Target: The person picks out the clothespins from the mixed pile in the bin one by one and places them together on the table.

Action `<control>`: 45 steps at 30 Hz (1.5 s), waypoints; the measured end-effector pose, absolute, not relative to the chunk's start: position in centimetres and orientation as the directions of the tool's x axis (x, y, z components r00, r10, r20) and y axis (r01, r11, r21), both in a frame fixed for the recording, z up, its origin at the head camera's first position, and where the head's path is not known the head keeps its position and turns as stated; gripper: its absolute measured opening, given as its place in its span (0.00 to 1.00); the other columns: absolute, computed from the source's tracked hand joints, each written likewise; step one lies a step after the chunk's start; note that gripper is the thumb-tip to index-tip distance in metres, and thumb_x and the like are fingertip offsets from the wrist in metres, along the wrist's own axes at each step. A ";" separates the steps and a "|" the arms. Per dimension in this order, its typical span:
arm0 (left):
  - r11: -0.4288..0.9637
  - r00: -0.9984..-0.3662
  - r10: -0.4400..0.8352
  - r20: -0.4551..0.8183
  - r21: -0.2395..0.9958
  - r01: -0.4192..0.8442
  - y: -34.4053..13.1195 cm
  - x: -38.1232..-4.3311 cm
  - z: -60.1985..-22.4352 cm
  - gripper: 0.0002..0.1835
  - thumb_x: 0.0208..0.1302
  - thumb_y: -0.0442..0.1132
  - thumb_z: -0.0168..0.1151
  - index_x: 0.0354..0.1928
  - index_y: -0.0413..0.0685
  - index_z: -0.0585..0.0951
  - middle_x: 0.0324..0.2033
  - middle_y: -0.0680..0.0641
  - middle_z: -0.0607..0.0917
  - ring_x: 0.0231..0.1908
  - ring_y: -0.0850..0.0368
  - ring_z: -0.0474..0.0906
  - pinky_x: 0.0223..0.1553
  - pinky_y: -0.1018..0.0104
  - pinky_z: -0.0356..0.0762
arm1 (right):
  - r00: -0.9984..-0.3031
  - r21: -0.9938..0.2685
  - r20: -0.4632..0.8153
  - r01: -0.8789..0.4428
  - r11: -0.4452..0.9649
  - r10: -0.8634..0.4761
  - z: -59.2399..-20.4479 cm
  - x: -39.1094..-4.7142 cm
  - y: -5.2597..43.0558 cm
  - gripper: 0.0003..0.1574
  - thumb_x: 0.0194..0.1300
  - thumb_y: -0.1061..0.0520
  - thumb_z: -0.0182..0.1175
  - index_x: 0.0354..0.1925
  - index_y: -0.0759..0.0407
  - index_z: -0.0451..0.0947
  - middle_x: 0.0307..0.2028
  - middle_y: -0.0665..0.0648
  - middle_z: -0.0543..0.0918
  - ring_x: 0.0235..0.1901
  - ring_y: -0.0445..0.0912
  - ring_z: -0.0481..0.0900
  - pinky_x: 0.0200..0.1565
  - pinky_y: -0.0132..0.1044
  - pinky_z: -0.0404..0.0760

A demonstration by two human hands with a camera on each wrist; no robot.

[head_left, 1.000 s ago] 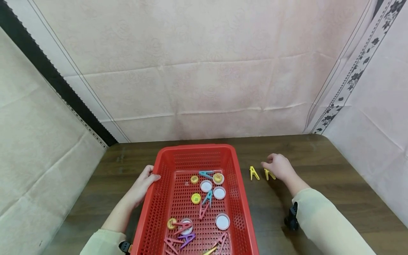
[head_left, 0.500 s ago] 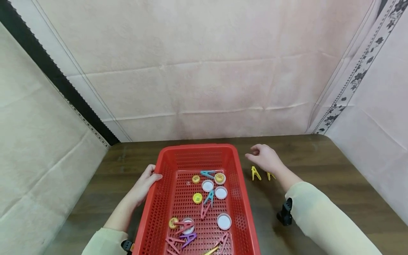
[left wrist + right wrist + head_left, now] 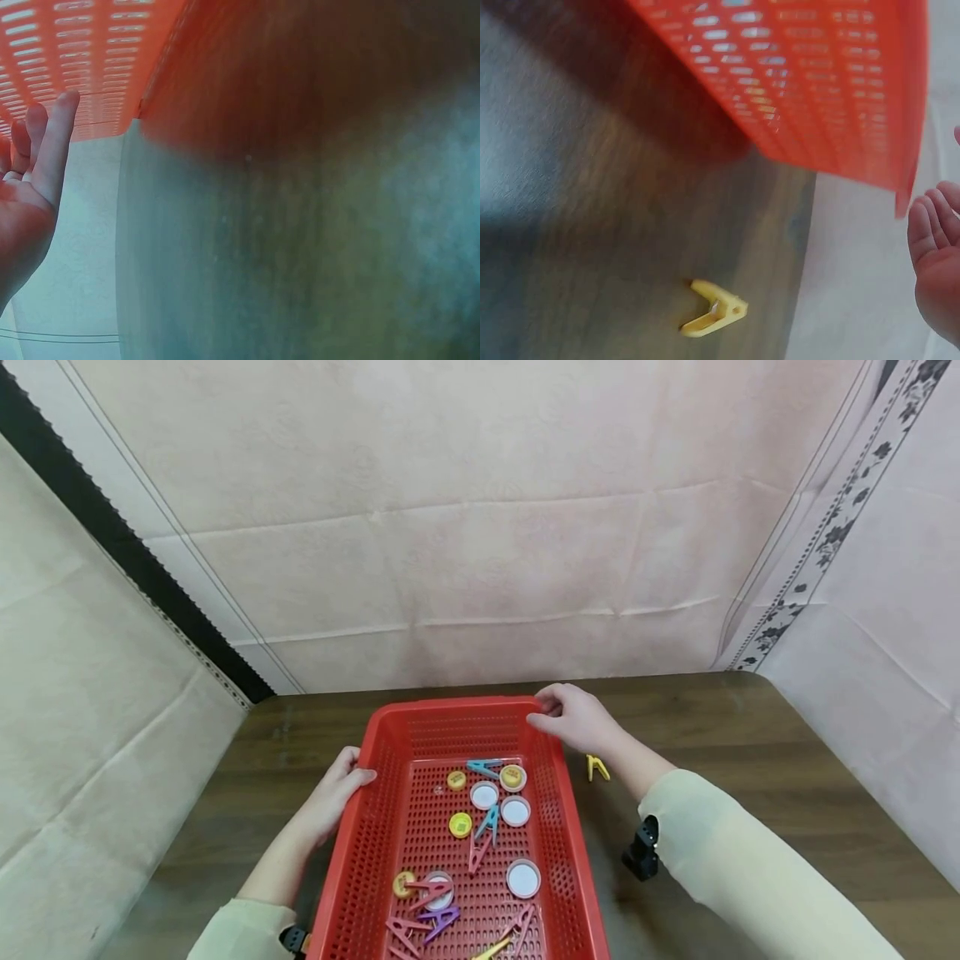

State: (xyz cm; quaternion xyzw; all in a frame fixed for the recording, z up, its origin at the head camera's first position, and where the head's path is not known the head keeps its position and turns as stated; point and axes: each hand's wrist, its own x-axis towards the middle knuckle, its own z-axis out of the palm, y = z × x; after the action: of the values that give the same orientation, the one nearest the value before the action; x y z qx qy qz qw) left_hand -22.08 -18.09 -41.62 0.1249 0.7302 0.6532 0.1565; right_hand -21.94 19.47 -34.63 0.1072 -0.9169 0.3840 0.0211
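A red perforated plastic basket [image 3: 457,702] stands on the table. My left hand [image 3: 341,789] holds its left rim, thumb over the edge; in the left wrist view the fingers lie along the outer wall. My right hand [image 3: 573,718] is at the far right corner of the rim, fingers loosely bent and nothing seen between them; whether it touches the rim I cannot tell. A yellow clothespin [image 3: 597,767] lies on the table below my right wrist, seen too in the right wrist view as a yellow clothespin [image 3: 716,309].
Inside the basket are pink clothespins [image 3: 432,893], blue clothespins [image 3: 488,821], a purple clothespin [image 3: 442,922], several white discs [image 3: 522,879] and yellow discs [image 3: 461,825]. The wooden table [image 3: 693,718] ends at a pale cloth wall [image 3: 480,568].
My right hand has moved left from the yellow clothespins to the basket's far right corner. One of the two clothespins is now out of sight behind the arm. The left hand stays put.
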 end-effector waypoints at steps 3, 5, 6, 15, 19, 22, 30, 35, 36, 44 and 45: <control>0.112 -0.921 0.386 -0.061 0.994 -0.019 -18.1 -22.1 -41.6 0.15 0.68 0.35 0.46 0.50 0.35 0.57 0.41 0.33 0.71 0.31 0.47 0.82 0.31 0.51 0.83 | -0.964 -0.694 0.106 -0.248 0.676 -0.244 -34.0 -21.9 18.5 0.29 0.59 0.50 0.63 0.54 0.65 0.73 0.41 0.57 0.78 0.40 0.48 0.76 0.40 0.39 0.82; 0.112 -0.922 0.382 -0.059 0.994 -0.018 -18.1 -22.1 -41.5 0.15 0.68 0.35 0.46 0.50 0.35 0.57 0.41 0.33 0.71 0.31 0.47 0.82 0.31 0.51 0.83 | -0.952 -0.681 0.099 -0.277 0.678 -0.290 -33.7 -21.8 17.8 0.29 0.59 0.50 0.63 0.54 0.64 0.73 0.42 0.57 0.78 0.41 0.48 0.76 0.43 0.40 0.81; 0.113 -0.923 0.381 -0.059 0.993 -0.018 -18.1 -22.1 -41.5 0.15 0.68 0.35 0.45 0.50 0.35 0.57 0.41 0.33 0.71 0.31 0.47 0.82 0.30 0.51 0.83 | -0.945 -0.676 0.094 -0.292 0.676 -0.314 -33.5 -21.8 17.5 0.29 0.59 0.50 0.63 0.55 0.64 0.73 0.43 0.57 0.79 0.42 0.48 0.76 0.44 0.41 0.81; 0.126 -0.922 0.382 -0.065 0.992 -0.018 -18.1 -22.0 -41.5 0.15 0.68 0.35 0.45 0.50 0.35 0.57 0.41 0.33 0.71 0.31 0.47 0.82 0.30 0.51 0.83 | -0.848 -0.620 0.020 -0.426 0.659 -0.529 -32.6 -21.3 13.7 0.28 0.59 0.49 0.64 0.55 0.57 0.73 0.45 0.53 0.79 0.45 0.42 0.76 0.48 0.37 0.77; 0.129 -0.921 0.384 -0.065 0.992 -0.016 -18.0 -22.0 -41.5 0.15 0.68 0.35 0.45 0.50 0.36 0.57 0.41 0.33 0.71 0.31 0.47 0.82 0.30 0.51 0.83 | -0.800 -0.619 -0.028 -0.456 0.639 -0.599 -32.2 -20.8 12.5 0.28 0.58 0.48 0.64 0.55 0.54 0.73 0.45 0.49 0.78 0.44 0.40 0.75 0.48 0.33 0.77; 0.133 -0.921 0.383 -0.065 0.991 -0.015 -18.0 -22.0 -41.5 0.15 0.68 0.36 0.45 0.50 0.35 0.57 0.41 0.33 0.71 0.31 0.47 0.82 0.30 0.50 0.83 | -0.787 -0.622 -0.046 -0.459 0.634 -0.615 -32.1 -20.6 12.0 0.28 0.57 0.47 0.65 0.55 0.52 0.74 0.44 0.46 0.78 0.44 0.40 0.75 0.48 0.33 0.77; 0.132 -0.924 0.378 -0.063 0.991 -0.014 -18.1 -21.8 -41.5 0.15 0.68 0.36 0.46 0.50 0.35 0.57 0.41 0.32 0.72 0.31 0.45 0.82 0.31 0.50 0.83 | -0.732 -0.639 -0.076 -0.486 0.597 -0.677 -32.1 -20.2 11.0 0.29 0.57 0.46 0.66 0.56 0.50 0.73 0.44 0.44 0.78 0.45 0.38 0.75 0.49 0.32 0.76; 0.131 -0.922 0.379 -0.079 0.991 -0.031 -18.0 -21.7 -41.3 0.15 0.68 0.36 0.46 0.51 0.36 0.57 0.42 0.33 0.71 0.32 0.45 0.82 0.32 0.51 0.83 | -0.694 -0.648 -0.097 -0.500 0.575 -0.713 -32.1 -19.8 10.0 0.31 0.57 0.45 0.66 0.57 0.49 0.73 0.45 0.44 0.78 0.45 0.37 0.75 0.49 0.30 0.76; 0.131 -0.921 0.380 -0.080 0.991 -0.032 -18.0 -21.7 -41.3 0.15 0.68 0.36 0.46 0.51 0.36 0.57 0.42 0.33 0.70 0.33 0.45 0.82 0.32 0.51 0.83 | -0.689 -0.646 -0.104 -0.501 0.576 -0.717 -32.1 -19.7 9.7 0.31 0.56 0.45 0.66 0.57 0.49 0.73 0.45 0.44 0.78 0.45 0.36 0.74 0.48 0.30 0.76; 0.144 -0.924 0.375 -0.073 0.989 -0.019 -18.0 -21.9 -41.5 0.15 0.68 0.36 0.46 0.50 0.36 0.58 0.43 0.33 0.70 0.33 0.46 0.81 0.32 0.52 0.83 | -0.633 -0.620 -0.140 -0.544 0.566 -0.761 -32.8 -19.0 7.8 0.32 0.56 0.45 0.67 0.57 0.50 0.73 0.44 0.43 0.77 0.45 0.35 0.74 0.47 0.28 0.76; 0.147 -0.925 0.373 -0.074 0.989 -0.020 -18.1 -21.9 -41.6 0.15 0.68 0.36 0.46 0.50 0.36 0.58 0.43 0.33 0.70 0.33 0.46 0.81 0.32 0.52 0.83 | -0.622 -0.619 -0.151 -0.546 0.564 -0.768 -32.9 -18.9 7.5 0.31 0.56 0.45 0.67 0.57 0.49 0.72 0.44 0.43 0.77 0.45 0.35 0.74 0.47 0.27 0.75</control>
State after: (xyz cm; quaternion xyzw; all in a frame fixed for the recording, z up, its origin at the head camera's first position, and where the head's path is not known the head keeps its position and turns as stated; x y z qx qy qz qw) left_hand -21.90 -18.07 -41.56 0.1188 0.7418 0.6420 0.1530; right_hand -18.90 7.49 -32.90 0.3823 -0.8597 0.2681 -0.2069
